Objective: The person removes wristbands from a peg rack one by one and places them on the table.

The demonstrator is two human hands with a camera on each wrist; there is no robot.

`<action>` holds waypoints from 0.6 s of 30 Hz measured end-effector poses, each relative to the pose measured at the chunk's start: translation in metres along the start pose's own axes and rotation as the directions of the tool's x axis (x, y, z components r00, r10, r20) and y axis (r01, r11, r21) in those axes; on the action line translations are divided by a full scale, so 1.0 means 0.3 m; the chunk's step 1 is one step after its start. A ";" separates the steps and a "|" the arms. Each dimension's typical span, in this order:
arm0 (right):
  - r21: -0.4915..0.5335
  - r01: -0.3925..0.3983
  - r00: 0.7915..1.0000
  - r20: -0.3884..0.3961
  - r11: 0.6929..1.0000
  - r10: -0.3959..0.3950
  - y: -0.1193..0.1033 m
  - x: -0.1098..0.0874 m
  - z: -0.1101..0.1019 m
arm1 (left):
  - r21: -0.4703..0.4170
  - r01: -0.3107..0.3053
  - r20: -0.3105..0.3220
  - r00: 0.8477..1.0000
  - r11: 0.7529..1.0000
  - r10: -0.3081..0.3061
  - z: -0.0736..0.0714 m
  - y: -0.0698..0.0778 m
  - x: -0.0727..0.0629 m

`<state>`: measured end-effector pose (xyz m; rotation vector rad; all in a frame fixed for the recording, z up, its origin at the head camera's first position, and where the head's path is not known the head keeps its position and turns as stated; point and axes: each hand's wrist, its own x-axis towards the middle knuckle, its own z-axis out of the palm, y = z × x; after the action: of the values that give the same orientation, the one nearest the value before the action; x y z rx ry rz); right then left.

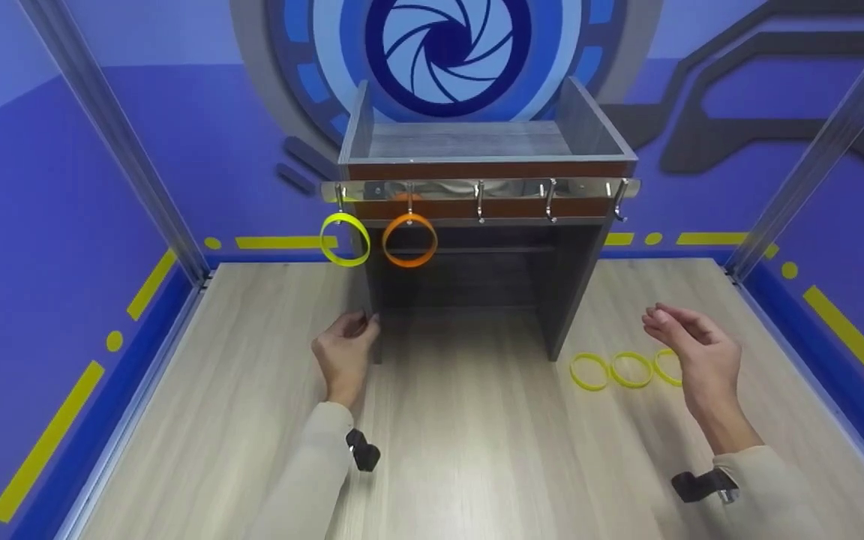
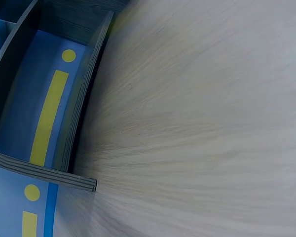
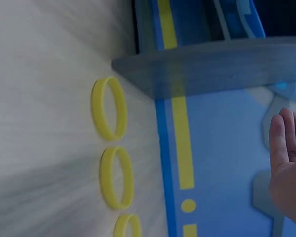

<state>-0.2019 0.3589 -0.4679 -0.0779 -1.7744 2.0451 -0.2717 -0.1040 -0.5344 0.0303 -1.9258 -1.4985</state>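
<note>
Sleeves in a pale fabric rise from the lower edge of the head view, each with a small black device at the cuff. Left of lower centre, the left hand is loosely curled and empty, thumb near the fingertips, in front of the foot of a grey cabinet; whether it touches the panel I cannot tell. At right, the right hand is relaxed and empty, its fingers gently bent.

Three yellow rings lie in a row just beyond that hand, which covers part of the rightmost one. The right wrist view shows them from closer, the third cut by the lower edge, and also gives that hand's fingers side by side and nearly straight at the right edge. The left wrist view shows the cabinet's striped panel edges at left.

Only the head view shows the metal rail across the cabinet's front, with five hooks; a yellow-green ring hangs from the leftmost and an orange ring from the next.

Pale wood-grain covers the tabletop. Blue-violet walls with yellow dashes and dots enclose it, metal posts stand at the corners, and a round shutter design fills the top centre.
</note>
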 end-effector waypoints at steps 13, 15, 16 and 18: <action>0.085 0.099 0.990 0.093 0.991 -0.107 -0.040 -0.015 0.176 | -0.022 0.037 0.010 0.999 0.999 -0.037 -0.002 0.002 -0.002; 0.074 0.106 0.988 0.108 0.992 -0.114 -0.043 -0.018 0.196 | -0.024 0.041 0.009 0.999 0.999 -0.041 -0.001 0.002 0.000; 0.066 0.109 0.987 0.115 0.992 -0.116 -0.044 -0.020 0.205 | -0.022 0.043 0.009 0.999 0.999 -0.043 -0.001 0.001 0.000; 0.060 0.108 0.985 0.131 0.992 -0.115 -0.049 -0.022 0.223 | -0.018 0.046 0.006 0.999 0.999 -0.046 -0.001 0.000 0.001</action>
<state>-0.2129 0.2955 -0.4434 0.1750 -1.7588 2.0573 -0.2717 -0.1042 -0.5342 0.0629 -1.9272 -1.5476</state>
